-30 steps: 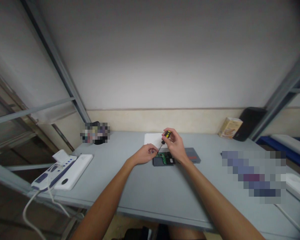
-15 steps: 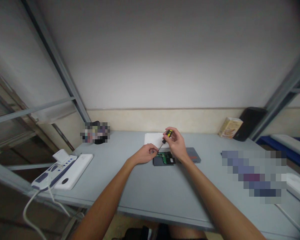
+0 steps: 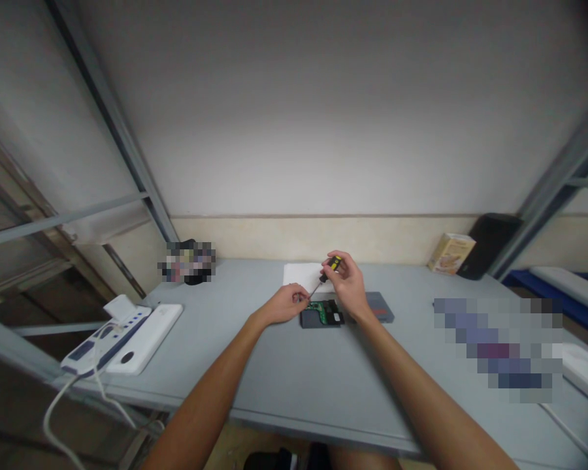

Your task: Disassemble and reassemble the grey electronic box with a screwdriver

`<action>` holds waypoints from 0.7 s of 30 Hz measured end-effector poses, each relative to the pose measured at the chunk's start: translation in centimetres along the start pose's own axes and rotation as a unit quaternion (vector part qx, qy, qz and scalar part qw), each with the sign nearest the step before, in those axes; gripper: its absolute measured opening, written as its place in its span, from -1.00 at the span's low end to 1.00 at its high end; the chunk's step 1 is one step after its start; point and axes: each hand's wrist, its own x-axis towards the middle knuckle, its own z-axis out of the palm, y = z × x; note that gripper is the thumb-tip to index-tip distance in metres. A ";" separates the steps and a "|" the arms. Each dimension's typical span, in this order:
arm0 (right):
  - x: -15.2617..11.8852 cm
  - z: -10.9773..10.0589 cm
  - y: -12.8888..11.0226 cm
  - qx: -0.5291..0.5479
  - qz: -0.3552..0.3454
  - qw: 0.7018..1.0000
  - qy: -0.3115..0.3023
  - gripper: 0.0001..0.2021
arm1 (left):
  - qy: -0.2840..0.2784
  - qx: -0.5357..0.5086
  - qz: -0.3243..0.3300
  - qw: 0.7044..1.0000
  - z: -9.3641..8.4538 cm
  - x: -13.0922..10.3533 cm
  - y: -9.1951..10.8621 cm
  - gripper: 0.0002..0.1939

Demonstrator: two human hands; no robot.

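A screwdriver (image 3: 315, 290) with a black and yellow handle is in my right hand (image 3: 349, 282), the fingers wrapped round the handle. It slants down to the left, its tip at the upper left corner of a dark device with an exposed green circuit board (image 3: 324, 312). My left hand (image 3: 287, 303) is at that same corner, its fingertips pinched together beside the screwdriver's tip. Whatever those fingertips hold is too small to make out. The device lies flat on the grey table (image 3: 274, 362).
Behind the hands lies white paper (image 3: 296, 273); a grey case (image 3: 381, 307) is right of the device. A power strip (image 3: 105, 339) and a white slab (image 3: 149, 336) lie at left. A yellow box (image 3: 451, 253) and a black speaker-like object (image 3: 490, 245) stand at back right.
The screwdriver's handle has shifted slightly to the right and leans a little more. Both hands stay at the device, and the whole view has dropped a few pixels.
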 end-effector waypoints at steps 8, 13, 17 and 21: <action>0.9 -1.3 -1.2 0.008 -0.023 0.997 0.070 -0.67 | 0.053 0.024 0.015 0.998 -0.1 0.1 0.1 -0.80; 1.9 -3.1 -0.5 -0.007 -0.037 0.989 0.143 -0.66 | 0.094 0.117 0.045 0.988 -1.6 2.4 -0.6 -0.79; 2.2 -3.9 0.2 -0.019 -0.053 0.986 0.160 -0.67 | 0.001 0.177 0.054 0.983 -2.0 5.6 -0.9 -0.77; 2.3 -4.3 0.1 -0.041 -0.061 0.984 0.163 -0.70 | -0.043 0.180 0.063 0.981 -0.9 8.0 -0.8 -0.84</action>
